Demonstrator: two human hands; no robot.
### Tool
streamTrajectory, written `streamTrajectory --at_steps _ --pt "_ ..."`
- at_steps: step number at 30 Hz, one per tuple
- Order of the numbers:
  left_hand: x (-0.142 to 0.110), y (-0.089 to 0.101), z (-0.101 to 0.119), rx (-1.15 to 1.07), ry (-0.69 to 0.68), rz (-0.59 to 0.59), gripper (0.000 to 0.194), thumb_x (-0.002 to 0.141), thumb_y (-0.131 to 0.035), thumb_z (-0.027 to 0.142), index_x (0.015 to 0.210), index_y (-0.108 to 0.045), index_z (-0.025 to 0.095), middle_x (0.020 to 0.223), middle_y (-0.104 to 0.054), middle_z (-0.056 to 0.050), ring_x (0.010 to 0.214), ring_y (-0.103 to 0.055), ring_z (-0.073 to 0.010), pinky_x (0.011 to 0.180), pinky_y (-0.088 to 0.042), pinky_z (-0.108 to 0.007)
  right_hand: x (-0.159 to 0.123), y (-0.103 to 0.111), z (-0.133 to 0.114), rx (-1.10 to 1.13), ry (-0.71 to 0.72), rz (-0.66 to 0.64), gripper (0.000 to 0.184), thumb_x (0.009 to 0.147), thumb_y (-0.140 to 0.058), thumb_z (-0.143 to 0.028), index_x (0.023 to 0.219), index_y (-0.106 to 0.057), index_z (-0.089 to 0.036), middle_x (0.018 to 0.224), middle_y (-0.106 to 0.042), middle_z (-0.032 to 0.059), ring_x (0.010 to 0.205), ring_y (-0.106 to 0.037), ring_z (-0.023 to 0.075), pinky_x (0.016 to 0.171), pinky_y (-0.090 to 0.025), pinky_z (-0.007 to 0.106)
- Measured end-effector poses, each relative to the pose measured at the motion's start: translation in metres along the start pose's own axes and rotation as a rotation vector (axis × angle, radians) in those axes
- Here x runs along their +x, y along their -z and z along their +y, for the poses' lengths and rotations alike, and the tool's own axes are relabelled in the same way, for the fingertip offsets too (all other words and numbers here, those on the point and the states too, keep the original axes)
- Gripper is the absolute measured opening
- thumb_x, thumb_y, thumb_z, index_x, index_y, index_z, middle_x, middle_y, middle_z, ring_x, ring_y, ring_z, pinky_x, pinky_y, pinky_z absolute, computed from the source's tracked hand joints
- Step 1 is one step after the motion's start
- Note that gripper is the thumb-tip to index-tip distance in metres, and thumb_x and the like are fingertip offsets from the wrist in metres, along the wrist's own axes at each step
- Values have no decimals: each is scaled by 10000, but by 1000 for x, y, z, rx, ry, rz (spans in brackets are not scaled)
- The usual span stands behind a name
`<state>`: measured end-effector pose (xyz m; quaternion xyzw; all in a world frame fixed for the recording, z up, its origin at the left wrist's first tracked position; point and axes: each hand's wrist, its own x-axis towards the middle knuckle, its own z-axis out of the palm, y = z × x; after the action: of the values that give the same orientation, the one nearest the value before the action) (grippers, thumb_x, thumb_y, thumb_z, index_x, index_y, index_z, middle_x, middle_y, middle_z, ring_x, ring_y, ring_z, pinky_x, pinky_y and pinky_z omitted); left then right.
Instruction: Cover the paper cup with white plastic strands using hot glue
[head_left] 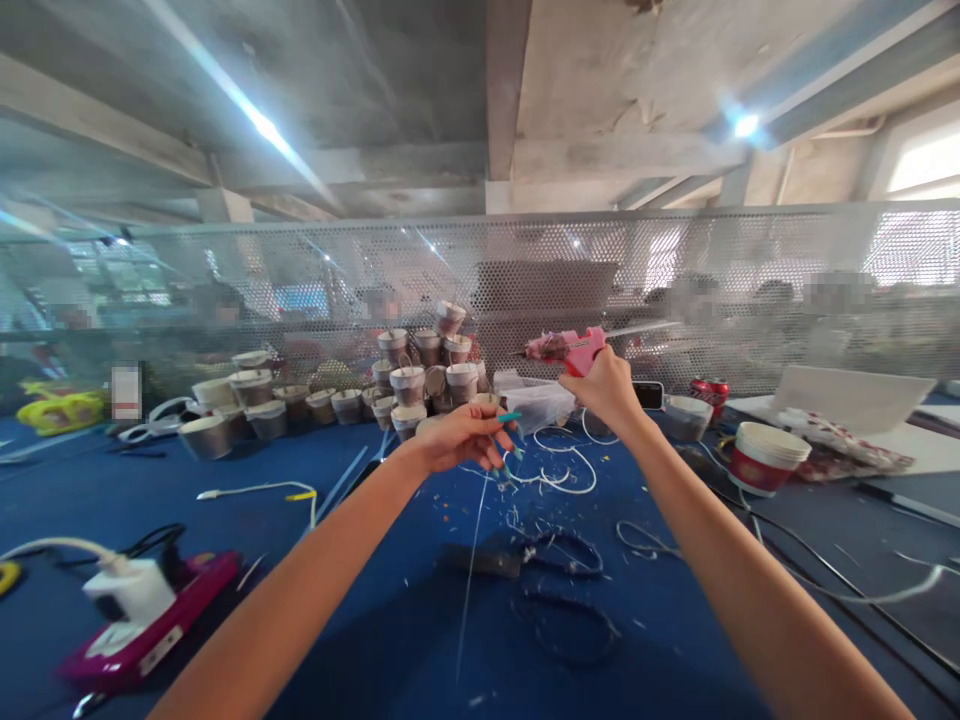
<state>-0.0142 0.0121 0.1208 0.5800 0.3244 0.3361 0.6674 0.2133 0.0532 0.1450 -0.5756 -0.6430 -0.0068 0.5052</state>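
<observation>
My right hand (606, 385) is wrapped round the handle of a pink glue gun (583, 350). It is raised above the table, with the nozzle pointing left. My left hand (471, 437) hovers lower and to the left, palm partly up. Its teal-nailed fingers are loosely bent and apart, and I see nothing held in them. Below it a thin pale strand (472, 570) runs down toward the table's front. Scissors with dark looped handles (570, 570) lie on the blue table (375, 620) beneath my hands, among white scraps. Behind my left hand stand stacked small grey-white cups (409, 385).
At the left lies a purple power strip (154, 635) with a white plug. More cups (206, 437) stand behind it. White cord (570, 475) lies in loops near the clear plastic container (532, 400). A red-and-white paper cup (765, 458), cables and a can (709, 395) are at right. A perforated screen (337, 270) closes the back.
</observation>
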Motion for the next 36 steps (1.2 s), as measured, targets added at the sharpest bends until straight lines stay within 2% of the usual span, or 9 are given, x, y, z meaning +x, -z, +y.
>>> streamTrajectory --at_steps 2,4,8,11,14,19,29,36 --pt "1 0 -24 -119 66 78 28 803 -607 120 818 -592 101 591 -680 -20 423 -628 -104 369 -438 -151 -15 -12 13 72 -178 -203 133 625 -597 -306 648 -528 -194 537 -561 36 596 -601 212 551 -467 309" --pt "-4 -6 -50 -165 107 88 70 783 -638 137 777 -580 99 576 -670 -15 422 -629 -105 358 -434 -144 -36 -22 28 84 -228 -306 153 652 -570 -308 559 -504 -207 451 -538 20 494 -578 184 480 -444 280" --pt "-26 -32 -92 -234 156 78 200 741 -705 253 764 -555 123 595 -675 -18 465 -657 -136 397 -486 -175 -80 -32 52 48 -249 -288 161 591 -618 -264 615 -467 -213 500 -570 6 530 -595 180 486 -424 257" --pt "-37 -51 -107 -307 113 83 265 728 -713 335 750 -543 133 579 -675 -23 476 -665 -153 396 -489 -185 -103 -34 61 51 -256 -211 267 606 -635 -358 741 -460 -209 648 -630 42 598 -619 202 518 -445 281" --pt "-38 -62 -111 -308 104 95 276 731 -705 355 749 -534 139 568 -677 -28 493 -673 -166 418 -507 -205 -117 -36 65 83 -233 -153 395 577 -662 -424 834 -457 -205 709 -643 58 646 -635 237 553 -473 317" --pt "-37 -66 -111 -279 97 84 255 763 -666 357 764 -524 145 553 -669 -26 468 -661 -169 400 -494 -214 -128 -36 62 120 -215 -133 425 631 -585 -398 969 -449 -180 694 -633 40 604 -622 231 575 -481 337" --pt "-36 -65 -115 -237 87 26 223 785 -637 340 776 -536 141 569 -685 -37 475 -669 -177 400 -507 -223 -130 -39 62 82 -156 -153 309 617 -518 -359 853 -371 -227 690 -616 49 631 -609 242 586 -469 344" --pt "-37 -64 -116 -243 84 24 214 785 -637 330 771 -538 141 576 -686 -41 474 -669 -177 397 -506 -221 -130 -38 61 111 -175 -152 351 599 -526 -359 889 -387 -218 686 -635 58 630 -619 255 595 -483 357"
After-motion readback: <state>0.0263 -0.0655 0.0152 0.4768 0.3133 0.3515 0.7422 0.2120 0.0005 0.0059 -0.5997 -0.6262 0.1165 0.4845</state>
